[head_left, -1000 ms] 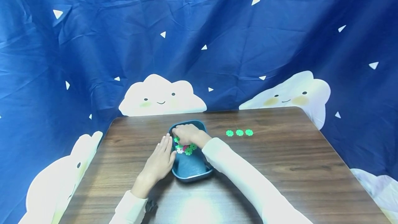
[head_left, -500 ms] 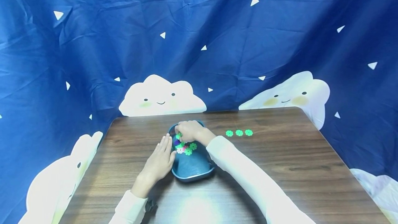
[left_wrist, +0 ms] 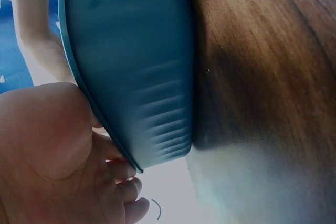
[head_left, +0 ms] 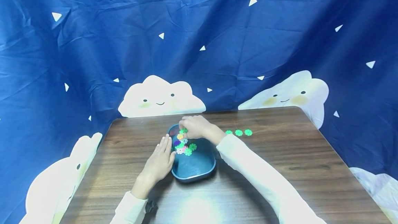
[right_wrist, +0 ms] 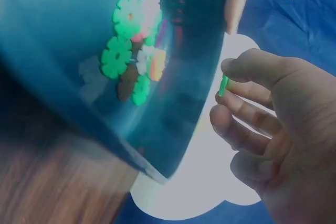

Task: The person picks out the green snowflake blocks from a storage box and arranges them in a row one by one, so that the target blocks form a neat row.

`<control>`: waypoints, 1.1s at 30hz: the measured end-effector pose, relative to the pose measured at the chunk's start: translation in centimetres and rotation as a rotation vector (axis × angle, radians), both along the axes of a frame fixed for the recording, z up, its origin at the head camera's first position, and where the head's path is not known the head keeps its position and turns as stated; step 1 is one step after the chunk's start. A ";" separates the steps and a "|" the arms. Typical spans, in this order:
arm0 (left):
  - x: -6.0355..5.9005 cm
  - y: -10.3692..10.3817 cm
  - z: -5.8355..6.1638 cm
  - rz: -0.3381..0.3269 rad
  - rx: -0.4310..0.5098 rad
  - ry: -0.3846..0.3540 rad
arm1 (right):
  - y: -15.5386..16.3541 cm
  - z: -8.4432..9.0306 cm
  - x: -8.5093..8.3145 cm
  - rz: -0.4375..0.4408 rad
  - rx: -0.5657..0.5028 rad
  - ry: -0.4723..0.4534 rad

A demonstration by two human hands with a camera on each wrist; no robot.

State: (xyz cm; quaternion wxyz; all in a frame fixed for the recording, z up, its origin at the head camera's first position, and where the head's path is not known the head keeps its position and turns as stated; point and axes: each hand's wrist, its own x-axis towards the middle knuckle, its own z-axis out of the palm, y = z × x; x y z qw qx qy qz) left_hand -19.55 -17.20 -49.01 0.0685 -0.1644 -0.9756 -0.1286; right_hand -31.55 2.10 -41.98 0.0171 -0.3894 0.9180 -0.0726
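A blue plastic basin point(head_left: 194, 165) stands on the table with several flower-shaped snowflake discs point(head_left: 188, 151) inside: green, white, pink, orange, purple and brown. My right hand point(head_left: 199, 127) is over its far end. In the right wrist view, the thumb and fingertips of that hand pinch a green snowflake disc point(right_wrist: 223, 85), seen edge-on near the rim. My left hand point(head_left: 158, 161) rests against the basin's left side, fingers straight and side by side; in the left wrist view they touch the rim point(left_wrist: 107, 129).
Right of the basin, a row of green snowflake discs point(head_left: 238, 132) lies on the wooden table point(head_left: 280, 161); my right forearm passes just in front of it. A blue curtain point(head_left: 224, 37) with clouds hangs behind the table's far edge.
My right hand has risen from the discs and shifted right toward the basin's far rim, uncovering orange, purple and white discs. The left hand has stayed in place.
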 end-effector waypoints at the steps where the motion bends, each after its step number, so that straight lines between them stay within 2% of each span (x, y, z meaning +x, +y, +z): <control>1: 0.0 0.0 0.1 0.003 0.004 -0.003 | 0.3 0.2 0.1 -0.001 0.003 0.010; 9: -0.1 0.1 0.3 0.036 -0.006 -0.044 | 2.8 1.8 0.7 -0.031 -0.005 0.072; 22: -0.1 0.0 0.0 0.035 0.012 -0.037 | 7.9 3.7 1.7 -0.107 -0.082 0.107; 33: -0.1 0.0 0.2 0.033 0.022 -0.035 | 12.9 4.1 2.4 -0.182 -0.130 0.123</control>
